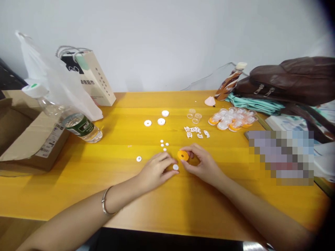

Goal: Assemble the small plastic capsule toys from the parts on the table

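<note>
My right hand [200,162] pinches an orange disc with a dark hole in its middle [183,155] between thumb and fingers, just above the table. Close to its left, my left hand [159,169] holds a small whitish round piece [175,167] at the tips of thumb and finger. Several tiny white discs [162,145] lie just beyond my left hand. A white ring-shaped piece [139,159] rests left of it. Farther back are three larger white discs [161,121], white openwork pieces [193,129] and clear plastic cups [196,118].
Clear-and-orange assembled pieces [232,118] cluster at the right, near a brown bottle [230,82], a brown leather bag [288,80] and a blurred-out flat object [281,157]. On the left stand a cardboard box [31,139], a tilted water bottle [82,127] and a paper bag [96,80].
</note>
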`<state>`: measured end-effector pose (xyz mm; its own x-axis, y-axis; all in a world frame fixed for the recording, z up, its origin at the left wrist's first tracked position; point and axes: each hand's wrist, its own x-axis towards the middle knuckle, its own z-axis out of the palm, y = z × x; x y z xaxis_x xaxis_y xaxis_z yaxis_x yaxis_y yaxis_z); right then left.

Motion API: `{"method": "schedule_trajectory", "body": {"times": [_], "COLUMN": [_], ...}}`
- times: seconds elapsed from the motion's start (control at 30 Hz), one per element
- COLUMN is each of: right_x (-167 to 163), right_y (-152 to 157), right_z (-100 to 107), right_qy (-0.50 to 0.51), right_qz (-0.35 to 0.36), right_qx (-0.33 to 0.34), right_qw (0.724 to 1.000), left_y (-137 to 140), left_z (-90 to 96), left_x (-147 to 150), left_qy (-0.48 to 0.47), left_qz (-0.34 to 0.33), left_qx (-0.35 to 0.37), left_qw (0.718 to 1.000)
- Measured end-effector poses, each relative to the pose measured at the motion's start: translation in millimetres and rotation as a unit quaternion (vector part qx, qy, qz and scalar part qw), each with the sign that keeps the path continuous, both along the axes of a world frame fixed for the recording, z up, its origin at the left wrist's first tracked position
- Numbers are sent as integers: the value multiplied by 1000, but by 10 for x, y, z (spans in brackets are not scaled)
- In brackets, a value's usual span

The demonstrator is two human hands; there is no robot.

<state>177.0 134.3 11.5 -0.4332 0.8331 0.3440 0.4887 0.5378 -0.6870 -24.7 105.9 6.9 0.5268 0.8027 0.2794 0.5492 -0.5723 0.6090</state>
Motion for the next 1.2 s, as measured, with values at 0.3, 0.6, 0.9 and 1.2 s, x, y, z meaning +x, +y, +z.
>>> {"method": "schedule_trajectory", "body": {"times": [0.3, 0.6, 0.9, 1.2], "right_x": [-75, -129, -148, -138], "right_y": [-29, -95, -74, -74], "right_z": [-70, -94, -145, -137], "right_qy": [0, -32, -48, -54], "right_qz": [40, 72, 76, 73], "right_qx": [-8, 30, 27, 22], "right_qw": [999, 996, 996, 996], "left_y": [43, -37, -28, 112], "left_z": [-40, 72, 1, 292], "left_x": [-8, -185, -156, -405], "left_qy": [-14, -61, -25, -58], "left_qz": [40, 37, 4, 68], "left_qx": [-13, -28, 12, 30], "left_qw": [999, 997, 1000, 996]}}
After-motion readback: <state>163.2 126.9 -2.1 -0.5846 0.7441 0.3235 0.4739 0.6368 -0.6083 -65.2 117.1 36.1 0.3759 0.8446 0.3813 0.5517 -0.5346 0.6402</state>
